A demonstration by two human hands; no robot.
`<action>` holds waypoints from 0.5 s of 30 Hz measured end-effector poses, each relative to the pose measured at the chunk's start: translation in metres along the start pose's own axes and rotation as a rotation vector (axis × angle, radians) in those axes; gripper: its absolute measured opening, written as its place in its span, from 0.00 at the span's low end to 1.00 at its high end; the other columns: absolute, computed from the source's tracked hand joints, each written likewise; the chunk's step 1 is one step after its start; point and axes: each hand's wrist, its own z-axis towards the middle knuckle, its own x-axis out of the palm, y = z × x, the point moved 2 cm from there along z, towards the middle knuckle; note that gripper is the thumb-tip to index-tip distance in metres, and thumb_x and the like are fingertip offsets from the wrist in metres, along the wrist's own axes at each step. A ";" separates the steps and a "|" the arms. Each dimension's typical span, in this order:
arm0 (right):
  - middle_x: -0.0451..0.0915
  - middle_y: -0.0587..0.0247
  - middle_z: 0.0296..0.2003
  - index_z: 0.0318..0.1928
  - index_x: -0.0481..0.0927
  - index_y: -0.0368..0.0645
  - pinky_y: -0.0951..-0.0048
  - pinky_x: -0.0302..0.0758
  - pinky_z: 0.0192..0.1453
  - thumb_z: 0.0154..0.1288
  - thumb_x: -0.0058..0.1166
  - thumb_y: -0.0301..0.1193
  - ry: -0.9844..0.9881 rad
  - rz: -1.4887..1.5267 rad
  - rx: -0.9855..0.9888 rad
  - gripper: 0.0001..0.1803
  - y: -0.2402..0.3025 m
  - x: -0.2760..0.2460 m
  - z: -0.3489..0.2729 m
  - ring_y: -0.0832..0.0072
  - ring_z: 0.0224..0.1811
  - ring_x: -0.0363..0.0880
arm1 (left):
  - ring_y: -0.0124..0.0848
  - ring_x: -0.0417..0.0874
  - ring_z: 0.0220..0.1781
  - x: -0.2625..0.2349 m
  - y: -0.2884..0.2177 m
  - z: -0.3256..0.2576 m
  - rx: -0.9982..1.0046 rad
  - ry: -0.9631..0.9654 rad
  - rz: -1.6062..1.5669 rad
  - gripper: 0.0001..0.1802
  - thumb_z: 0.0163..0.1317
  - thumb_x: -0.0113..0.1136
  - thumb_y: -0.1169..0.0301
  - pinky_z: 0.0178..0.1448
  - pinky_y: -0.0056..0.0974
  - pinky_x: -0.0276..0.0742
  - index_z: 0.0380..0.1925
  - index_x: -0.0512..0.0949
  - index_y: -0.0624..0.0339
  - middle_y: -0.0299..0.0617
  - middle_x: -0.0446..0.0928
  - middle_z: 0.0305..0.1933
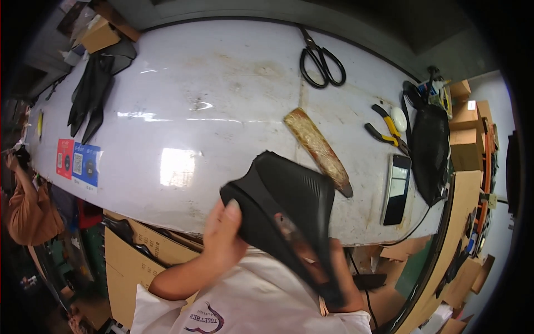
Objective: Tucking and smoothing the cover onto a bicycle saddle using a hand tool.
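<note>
While your left hand (pixel 222 234) clamps thumb and fingers on the edge of the black seat (pixel 289 186) over the table's (pixel 233 100) near side, your right hand's (pixel 347 273) fingers are hidden behind it, so their hold can't be told. A loosened pinch could drop it, or a swing could knock the brown bar (pixel 317 147). You have one seat, one bar, one pair of scissors (pixel 312 47), one pair of pliers (pixel 392 125) and one phone (pixel 396 189)

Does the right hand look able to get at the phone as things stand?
Probably yes: the phone lies uncovered on the table, to the right of the right hand. That hand is partly hidden behind the black part, though, and may have to come free of it first.
</note>
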 end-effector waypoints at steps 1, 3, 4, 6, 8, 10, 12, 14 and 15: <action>0.89 0.48 0.42 0.53 0.86 0.36 0.66 0.87 0.48 0.78 0.57 0.24 -0.140 -0.165 -0.108 0.10 -0.003 -0.009 -0.008 0.69 0.39 0.90 | 0.36 0.86 0.59 -0.003 -0.016 0.005 -0.022 0.006 0.141 0.24 0.84 0.51 0.63 0.65 0.43 0.83 0.72 0.67 0.66 0.46 0.81 0.61; 0.88 0.53 0.43 0.61 0.81 0.32 0.61 0.86 0.51 0.87 0.44 0.34 -0.417 -0.084 -0.090 0.20 0.008 -0.013 -0.005 0.70 0.40 0.89 | 0.34 0.87 0.54 -0.004 -0.035 0.011 -0.035 0.007 0.288 0.23 0.84 0.52 0.63 0.60 0.40 0.85 0.70 0.70 0.66 0.44 0.84 0.56; 0.88 0.53 0.43 0.61 0.81 0.32 0.61 0.86 0.51 0.87 0.44 0.34 -0.419 -0.083 -0.089 0.20 0.013 -0.008 0.000 0.70 0.40 0.89 | 0.31 0.86 0.50 -0.001 -0.037 0.012 -0.067 0.088 0.598 0.22 0.83 0.52 0.62 0.58 0.38 0.84 0.68 0.72 0.66 0.44 0.84 0.51; 0.87 0.52 0.50 0.72 0.72 0.31 0.65 0.81 0.62 0.89 0.37 0.39 -0.388 0.131 -0.159 0.27 0.027 0.000 0.017 0.72 0.51 0.87 | 0.25 0.83 0.43 0.002 -0.038 0.011 -0.124 0.251 1.024 0.19 0.82 0.56 0.64 0.51 0.31 0.79 0.63 0.76 0.66 0.42 0.84 0.45; 0.85 0.48 0.54 0.80 0.60 0.30 0.68 0.72 0.70 0.88 0.38 0.41 -0.119 -0.011 -0.060 0.32 0.027 -0.008 0.024 0.70 0.59 0.83 | 0.28 0.84 0.43 0.011 -0.039 0.010 -0.207 0.336 1.112 0.21 0.81 0.58 0.67 0.52 0.34 0.80 0.68 0.73 0.62 0.46 0.85 0.46; 0.84 0.46 0.52 0.81 0.58 0.29 0.68 0.73 0.64 0.88 0.38 0.38 -0.087 -0.204 -0.114 0.32 0.035 0.001 0.029 0.68 0.55 0.84 | 0.31 0.85 0.44 0.018 -0.039 0.008 -0.197 0.349 1.095 0.24 0.80 0.59 0.68 0.53 0.36 0.81 0.71 0.70 0.62 0.48 0.86 0.47; 0.84 0.43 0.50 0.81 0.57 0.28 0.63 0.76 0.60 0.87 0.38 0.35 -0.081 -0.219 -0.128 0.32 0.032 0.000 0.026 0.62 0.51 0.86 | 0.33 0.86 0.46 0.022 -0.040 0.009 -0.186 0.358 1.079 0.27 0.79 0.60 0.69 0.54 0.37 0.81 0.74 0.67 0.61 0.50 0.86 0.48; 0.84 0.41 0.47 0.82 0.54 0.28 0.61 0.78 0.54 0.86 0.39 0.34 -0.037 -0.285 -0.018 0.33 0.041 -0.002 0.022 0.57 0.44 0.87 | 0.37 0.88 0.48 0.028 -0.041 0.007 -0.212 0.416 1.043 0.33 0.79 0.62 0.68 0.57 0.40 0.81 0.78 0.61 0.59 0.51 0.86 0.51; 0.84 0.41 0.47 0.82 0.54 0.28 0.61 0.78 0.54 0.86 0.39 0.34 -0.035 -0.284 -0.017 0.33 0.040 -0.002 0.021 0.57 0.44 0.87 | 0.38 0.88 0.51 0.033 -0.043 0.007 -0.207 0.418 1.072 0.31 0.79 0.62 0.67 0.58 0.41 0.81 0.76 0.62 0.59 0.52 0.86 0.51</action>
